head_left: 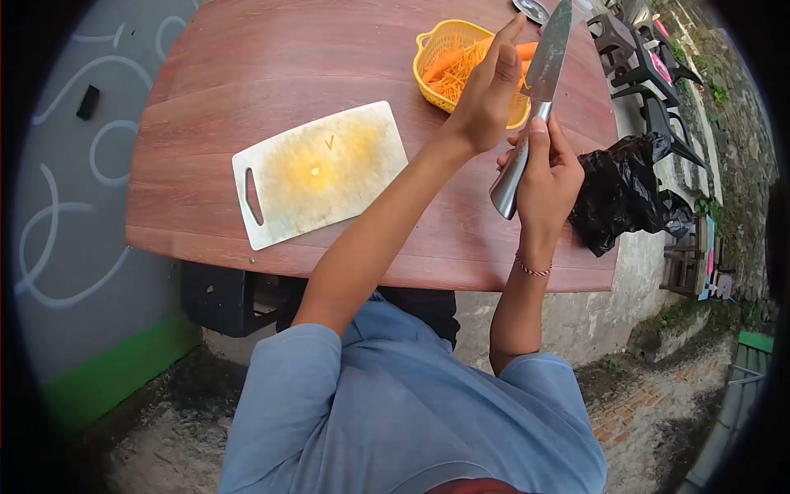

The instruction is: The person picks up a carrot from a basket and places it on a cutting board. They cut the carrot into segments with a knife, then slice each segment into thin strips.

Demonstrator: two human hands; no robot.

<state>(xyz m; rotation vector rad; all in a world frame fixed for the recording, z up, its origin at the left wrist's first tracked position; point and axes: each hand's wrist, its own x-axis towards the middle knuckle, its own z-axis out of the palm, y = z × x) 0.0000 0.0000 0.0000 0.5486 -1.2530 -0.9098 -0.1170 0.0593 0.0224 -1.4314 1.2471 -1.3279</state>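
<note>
My right hand [550,169] is wrapped round the metal handle of a large knife [550,62], whose blade points up and away with orange bits on it. Beside the blade, my left hand [487,99] is raised with its fingers stretched out, holding nothing. Behind the hands sits a yellow basket [426,51] with shredded carrot [457,76] and larger carrot pieces, partly hidden by my left hand. A white cutting board [284,198], stained orange, lies to the left with a few small scraps on it.
The reddish wooden table [247,66] has its near edge at my waist. A black plastic bag [621,193] is at the table's right side. A metal dish [532,10] is at the back. Dark chairs [650,74] stand beyond, and a black stool [216,298] is below left.
</note>
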